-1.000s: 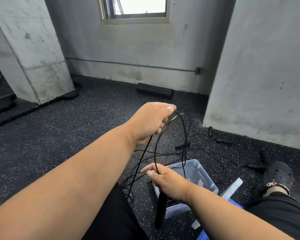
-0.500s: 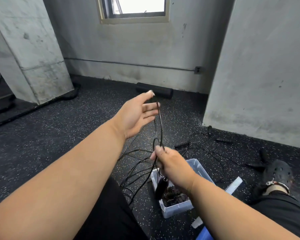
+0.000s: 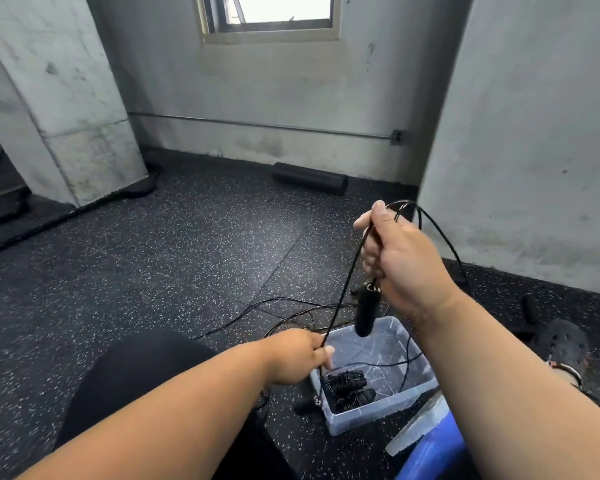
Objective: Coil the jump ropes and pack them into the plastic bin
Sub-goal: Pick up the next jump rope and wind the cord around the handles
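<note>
Over the floor (image 3: 187, 254), rope (image 3: 343, 282) (taut) joins right hand (image 3: 400, 261), left hand (image 3: 297, 356).

This looks like a gym, or a bare corner of one. The floor (image 3: 153, 271) is black rubber flecked with white, laid in large tiles with seams showing, the sort used in workout rooms. A black foam roller (image 3: 309, 178) lies against the far wall. Jump ropes (image 3: 291, 306) with black handles trail loose over the floor, and more sit coiled in a clear bin (image 3: 378, 417). The walls (image 3: 534, 133) and a pillar (image 3: 59, 98) are rough, stained concrete, with a metal conduit (image 3: 257, 124) running to an outlet and a small high window (image 3: 271, 15). At the left edge something dark, perhaps equipment, is too cropped to tell.
</note>
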`<state>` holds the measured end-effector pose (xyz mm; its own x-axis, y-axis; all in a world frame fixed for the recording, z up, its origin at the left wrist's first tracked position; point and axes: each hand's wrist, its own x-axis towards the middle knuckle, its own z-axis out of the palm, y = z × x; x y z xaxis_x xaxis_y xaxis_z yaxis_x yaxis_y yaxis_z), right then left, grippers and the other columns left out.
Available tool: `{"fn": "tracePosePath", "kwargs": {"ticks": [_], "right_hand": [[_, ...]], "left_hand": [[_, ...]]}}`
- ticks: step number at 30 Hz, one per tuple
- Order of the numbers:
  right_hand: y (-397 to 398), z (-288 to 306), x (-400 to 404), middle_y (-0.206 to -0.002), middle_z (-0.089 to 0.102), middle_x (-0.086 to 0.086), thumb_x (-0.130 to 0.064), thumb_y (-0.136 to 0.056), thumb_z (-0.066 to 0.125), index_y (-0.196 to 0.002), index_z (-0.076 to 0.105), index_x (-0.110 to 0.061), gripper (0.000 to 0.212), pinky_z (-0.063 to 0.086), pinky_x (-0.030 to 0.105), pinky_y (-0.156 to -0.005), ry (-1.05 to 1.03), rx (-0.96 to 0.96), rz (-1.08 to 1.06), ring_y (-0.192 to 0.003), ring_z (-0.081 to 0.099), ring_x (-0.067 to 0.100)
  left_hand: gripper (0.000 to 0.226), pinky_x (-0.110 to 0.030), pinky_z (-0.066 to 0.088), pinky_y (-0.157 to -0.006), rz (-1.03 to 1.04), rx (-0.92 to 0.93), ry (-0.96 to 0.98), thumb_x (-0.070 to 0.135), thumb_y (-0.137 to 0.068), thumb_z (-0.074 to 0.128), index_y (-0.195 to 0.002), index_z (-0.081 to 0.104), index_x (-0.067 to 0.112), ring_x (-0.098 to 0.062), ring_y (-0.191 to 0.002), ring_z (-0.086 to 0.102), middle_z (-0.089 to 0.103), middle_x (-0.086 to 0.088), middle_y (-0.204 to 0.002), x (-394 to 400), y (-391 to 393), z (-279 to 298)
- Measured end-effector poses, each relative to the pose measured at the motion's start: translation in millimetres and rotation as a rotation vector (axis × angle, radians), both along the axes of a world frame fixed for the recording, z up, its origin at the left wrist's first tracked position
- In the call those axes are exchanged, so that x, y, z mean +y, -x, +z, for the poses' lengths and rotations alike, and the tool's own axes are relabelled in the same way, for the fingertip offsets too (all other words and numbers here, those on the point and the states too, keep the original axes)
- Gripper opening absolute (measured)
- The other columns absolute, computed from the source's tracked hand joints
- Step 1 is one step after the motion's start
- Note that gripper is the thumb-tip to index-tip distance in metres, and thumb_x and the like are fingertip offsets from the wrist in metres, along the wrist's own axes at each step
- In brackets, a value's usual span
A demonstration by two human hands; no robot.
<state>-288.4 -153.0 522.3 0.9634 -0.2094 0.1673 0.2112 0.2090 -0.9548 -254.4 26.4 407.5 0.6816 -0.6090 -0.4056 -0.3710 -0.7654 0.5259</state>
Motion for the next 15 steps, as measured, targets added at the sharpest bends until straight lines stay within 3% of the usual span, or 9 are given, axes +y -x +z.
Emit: {"fn": "tracePosePath", "kwargs": {"ticks": [2,4,7,11,15], "right_hand": [[1.0,2.3,-11.6,-0.057,0.032,-0.004,-0.042,-0.11,0.041,-0.103,0.063,-0.013,0.037,0.02,0.026,-0.048,0.025,-0.015,-0.017,-0.051,0.022,0.011],[2.1,-5.0,-22.6,-0.058,0.031,-0.003,-0.048,-0.108,0.042,-0.111,0.065,-0.013,0.043,0.018,0.028,-0.049,0.015,0.024,-0.025,-0.051,0.02,0.012],[6.3,-27.1,-30.5,-0.062,0.033,-0.003,-0.057,-0.104,0.045,-0.114,0.069,-0.017,0.048,0.02,0.031,-0.053,0.035,0.125,0.018,-0.052,0.022,0.013],[18.2,-56.8,-23.5,-0.066,0.039,-0.008,-0.051,-0.099,0.059,-0.094,0.07,-0.028,0.026,0.028,0.034,-0.06,0.283,0.216,0.135,-0.058,0.032,0.011],[26.7,-83.5,4.2,-0.065,0.044,-0.011,-0.037,-0.09,0.071,-0.096,0.074,-0.029,0.011,0.018,0.035,-0.058,0.249,0.283,0.375,-0.059,0.031,0.009]], "left_hand": [[0.041,-0.032,0.048,-0.066,0.049,0.002,0.046,0.052,-0.111,0.04,-0.103,0.073,0.028,-0.011,-0.06,0.051,0.066,0.003,-0.081,5.6,-6.7,-1.3],[0.042,-0.035,0.057,-0.077,0.112,0.051,0.23,0.049,-0.111,0.04,-0.1,0.073,0.027,-0.01,-0.071,0.063,0.077,0.002,-0.095,6.4,-11.7,9.4],[0.042,-0.029,0.058,-0.078,0.172,0.079,0.481,0.041,-0.113,0.038,-0.105,0.07,0.015,-0.013,-0.082,0.068,0.078,-0.004,-0.104,2.6,-16.4,39.8],[0.041,-0.032,0.061,-0.074,0.199,0.089,0.681,0.037,-0.113,0.037,-0.107,0.068,0.011,-0.019,-0.082,0.068,0.075,-0.008,-0.097,-2.9,-16.8,76.0],[0.042,-0.024,0.055,-0.059,0.228,0.132,0.877,0.036,-0.113,0.04,-0.102,0.071,0.011,-0.017,-0.073,0.064,0.063,-0.007,-0.087,-10.5,-17.1,94.4]]}}
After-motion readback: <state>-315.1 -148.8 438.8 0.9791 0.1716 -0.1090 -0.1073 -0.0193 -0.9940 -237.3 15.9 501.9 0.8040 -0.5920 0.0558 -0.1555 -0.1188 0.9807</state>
